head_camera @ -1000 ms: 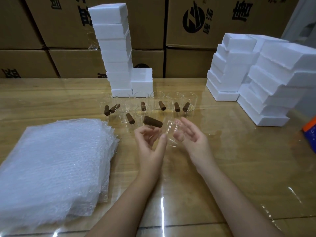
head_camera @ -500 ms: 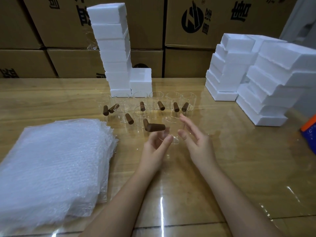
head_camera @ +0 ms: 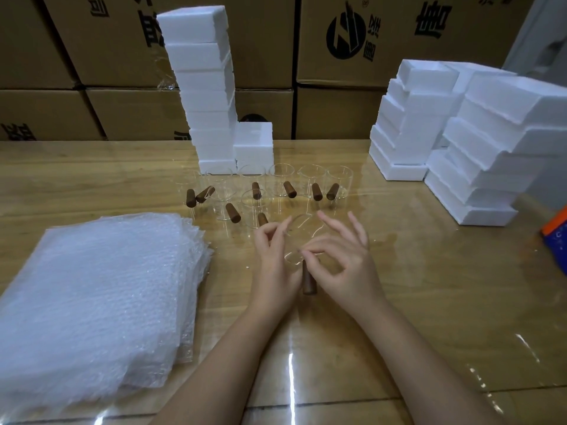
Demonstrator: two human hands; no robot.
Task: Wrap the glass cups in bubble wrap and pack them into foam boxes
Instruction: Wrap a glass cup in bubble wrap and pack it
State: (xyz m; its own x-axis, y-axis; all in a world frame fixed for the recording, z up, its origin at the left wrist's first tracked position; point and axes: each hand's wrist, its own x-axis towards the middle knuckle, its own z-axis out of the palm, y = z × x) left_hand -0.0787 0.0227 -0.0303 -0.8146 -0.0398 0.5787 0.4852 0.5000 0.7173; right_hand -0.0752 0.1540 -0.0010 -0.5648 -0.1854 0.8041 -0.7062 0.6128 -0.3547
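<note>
The left hand (head_camera: 271, 259) and right hand (head_camera: 346, 262), both gripping one cup (head_camera: 302, 237), had drawn it back from the other cups (head_camera: 280, 177) and turned its handle (head_camera: 308, 280) inward, so wrapping in wrap (head_camera: 92, 296) looked next.

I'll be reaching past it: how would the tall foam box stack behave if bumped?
The tall foam stack looks likely to topple: narrow, many boxes high, slightly offset. Being foam, it is probably light, so a nudge may shift it. Falling forward, it could hit the glass cups just before it.
</note>
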